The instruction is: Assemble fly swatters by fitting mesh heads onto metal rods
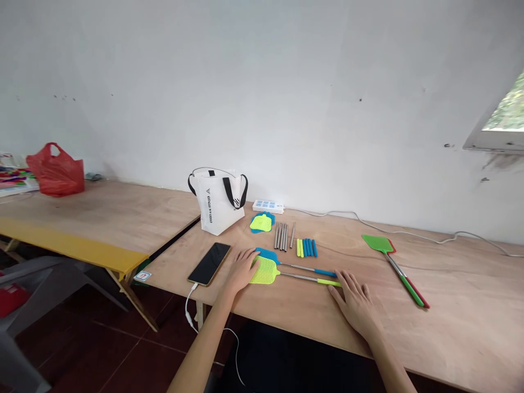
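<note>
A yellow-green fly swatter (286,274) and a blue one (295,266) lie side by side on the plywood table (450,327). My left hand (242,268) rests flat and open on the table, its fingers touching the swatter heads. My right hand (355,300) lies open too, fingertips at the yellow-green handle end. Behind them lie several metal rods (282,236), several blue and yellow-green handle grips (307,247), and a stack of loose swatter heads (262,222). A green and a red swatter (399,269) lie together to the right.
A black phone (209,263) with a white cable lies left of my left hand. A white tote bag (219,201) and a power strip (268,206) stand near the wall. A second table on the left holds a red plastic bag (56,171).
</note>
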A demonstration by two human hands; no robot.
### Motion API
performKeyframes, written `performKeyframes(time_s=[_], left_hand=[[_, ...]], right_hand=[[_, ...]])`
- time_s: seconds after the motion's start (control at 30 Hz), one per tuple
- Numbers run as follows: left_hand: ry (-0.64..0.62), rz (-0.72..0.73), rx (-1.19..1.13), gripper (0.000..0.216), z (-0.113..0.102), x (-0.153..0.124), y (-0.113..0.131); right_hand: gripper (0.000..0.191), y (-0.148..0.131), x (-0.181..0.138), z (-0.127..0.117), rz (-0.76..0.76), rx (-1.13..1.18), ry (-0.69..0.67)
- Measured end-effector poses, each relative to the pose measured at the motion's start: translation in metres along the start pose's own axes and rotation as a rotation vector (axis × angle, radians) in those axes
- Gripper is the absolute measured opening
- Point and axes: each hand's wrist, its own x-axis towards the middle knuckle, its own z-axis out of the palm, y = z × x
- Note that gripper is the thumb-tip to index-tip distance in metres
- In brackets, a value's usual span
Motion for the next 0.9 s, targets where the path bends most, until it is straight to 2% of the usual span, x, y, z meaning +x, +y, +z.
performKeyframes(time_s=[0.13,0.33,0.5,0.67,0.83,0.9], left_hand=[[0.018,0.012,-0.004,0.042,-0.001,-0.001,0.0],[0.019,0.012,-0.026,0.039,0.0,0.001,-0.001],[0.025,-0.009,-0.062,0.039,0.002,0.001,-0.002],[0.052,-0.004,-0.109,0.034,0.002,0.002,-0.003],[0.184,0.117,-0.183,0.031,-0.017,0.004,0.024],[0.17,0.214,-0.177,0.03,-0.023,0.003,0.043]], right_hand=[[0.063,0.0,0.0,-0.002,-0.021,0.038,0.027],[0.045,0.002,0.0,-0.005,-0.11,0.12,0.04],[0.041,0.005,0.0,-0.001,-0.146,0.123,0.086],[0.036,0.009,0.003,0.0,-0.251,0.169,0.143],[0.028,0.007,0.005,-0.008,-0.312,0.285,0.185],[0.025,0.004,0.006,-0.012,-0.339,0.34,0.221]])
